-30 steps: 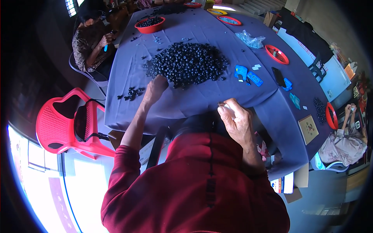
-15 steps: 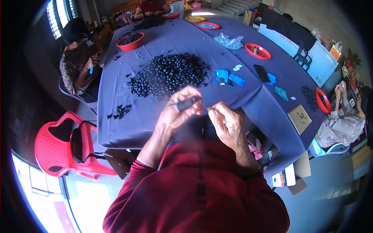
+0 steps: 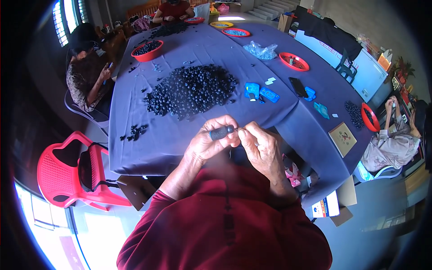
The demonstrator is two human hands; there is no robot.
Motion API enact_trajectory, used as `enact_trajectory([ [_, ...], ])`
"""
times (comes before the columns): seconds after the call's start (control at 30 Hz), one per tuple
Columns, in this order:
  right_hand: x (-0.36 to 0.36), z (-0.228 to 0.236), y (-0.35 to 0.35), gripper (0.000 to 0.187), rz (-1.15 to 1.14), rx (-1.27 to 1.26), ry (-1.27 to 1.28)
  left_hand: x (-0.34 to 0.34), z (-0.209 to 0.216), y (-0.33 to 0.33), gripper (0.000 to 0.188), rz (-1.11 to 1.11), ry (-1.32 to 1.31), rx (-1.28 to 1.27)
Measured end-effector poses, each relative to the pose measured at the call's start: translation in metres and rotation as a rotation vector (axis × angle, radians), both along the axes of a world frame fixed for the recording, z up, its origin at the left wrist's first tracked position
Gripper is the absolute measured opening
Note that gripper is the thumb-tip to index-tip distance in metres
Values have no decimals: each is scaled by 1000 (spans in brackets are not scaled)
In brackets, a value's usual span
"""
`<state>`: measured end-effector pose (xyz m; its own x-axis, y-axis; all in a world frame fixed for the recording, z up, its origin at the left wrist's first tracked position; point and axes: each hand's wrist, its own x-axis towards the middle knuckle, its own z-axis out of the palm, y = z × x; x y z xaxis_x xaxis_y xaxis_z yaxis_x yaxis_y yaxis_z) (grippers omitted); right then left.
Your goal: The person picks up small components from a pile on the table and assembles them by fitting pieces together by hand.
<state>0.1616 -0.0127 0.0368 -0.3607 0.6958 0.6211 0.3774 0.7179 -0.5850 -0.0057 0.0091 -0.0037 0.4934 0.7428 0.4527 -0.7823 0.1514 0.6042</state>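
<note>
Close together over the table's near edge, both my hands are raised with fingertips almost meeting. My left hand [image 3: 202, 143] is closed in a pinch on a small black round part [image 3: 231, 128]; a dark grey finger sleeve [image 3: 219, 132] covers one of its fingers. Against that part my right hand [image 3: 263, 147] pinches thumb and forefinger, and what lies between them is too small to name. Beyond the hands spreads a large pile of small black round parts [image 3: 191, 92]. A smaller cluster of black pieces [image 3: 135, 132] lies to the left.
On the purple tablecloth [image 3: 157, 155] stand a red bowl of black parts [image 3: 147, 51], a red dish [image 3: 294, 62], a clear bag [image 3: 261, 50], blue packets [image 3: 269, 94] and a phone [image 3: 297, 87]. Co-workers sit left, far and right. A red chair [image 3: 67, 168] stands at left.
My hands have come together, the black part now meeting the right fingertips. The whole view has shifted slightly. The co-worker at the left has lowered a hand a little.
</note>
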Motion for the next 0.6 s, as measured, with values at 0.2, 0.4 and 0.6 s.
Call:
enact_trajectory([
  [0.2, -2, -2, -1, 18, 12, -9, 39, 3, -4, 1, 34, 29, -31, 63],
  [0.4, -3, -4, 2, 19, -9, 40, 55, 3, 0, -2, 32, 60, -21, -47],
  [0.6, -7, -2, 1, 19, 20, 57, 98, 1, 6, -5, 37, 68, 6, -28],
])
